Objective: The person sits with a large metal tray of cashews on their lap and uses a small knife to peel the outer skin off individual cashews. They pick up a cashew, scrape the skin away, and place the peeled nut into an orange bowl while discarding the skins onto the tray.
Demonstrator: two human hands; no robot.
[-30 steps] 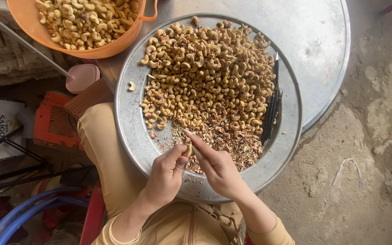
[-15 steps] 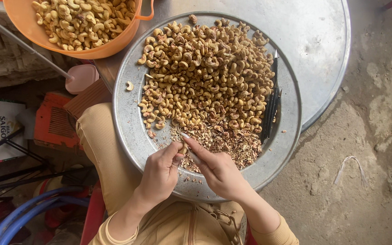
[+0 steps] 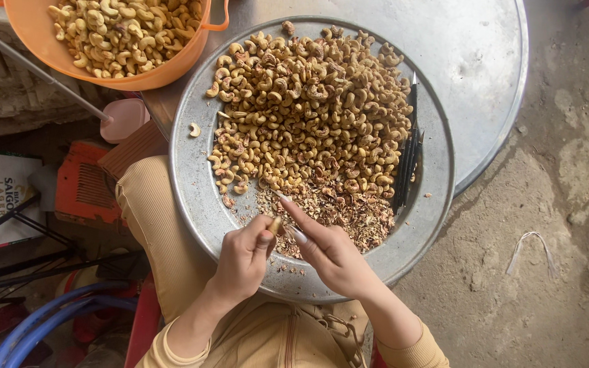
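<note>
Here the left hand [image 3: 243, 259] pinches a cashew [image 3: 275, 225] beside the right hand's [image 3: 332, 251] blade-holding grip.

We found a single view, taken from a camera worn on the person's head. It looked almost straight down at close range onto the round metal tray [image 3: 202, 204] resting over the lap, with the left hand [image 3: 243, 262] and right hand [image 3: 332, 252] entering from the lower edge. The orange basin [image 3: 172, 65] was cut off at the upper left, and the concrete floor [image 3: 553, 225] filled the right side. We had no second view to compare.
</note>
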